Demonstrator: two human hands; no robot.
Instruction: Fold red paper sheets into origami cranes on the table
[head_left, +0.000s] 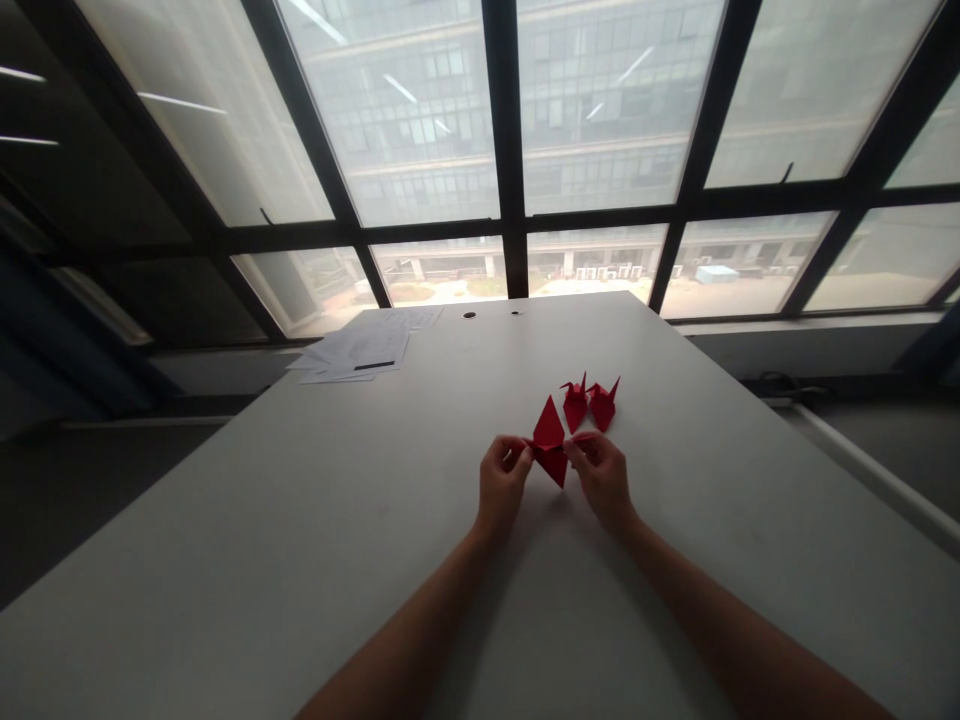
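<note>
Windows [435, 110] fill the far side of the room, past the end of the white table [337, 560] and well beyond the red paper in my hands. From my head, I look down on that red paper [550, 420] out in front of me, one point facing away and the other toward me. My left hand [502, 488] pinches its left end between thumb and fingers; my right hand [604, 478] pinches its right end the same way. I judge that gripping opposite ends steadies it evenly and leaves the two broad points free. Whether it touches the table, I cannot tell. Just beyond it, to the right, two red cranes [576, 408] sit side by side, probably there to be close yet out of my fingers' way. Papers [360, 348] lie well apart from it, far to the left, a dark strip [374, 366] across them, seemingly set aside to leave me working room.
</note>
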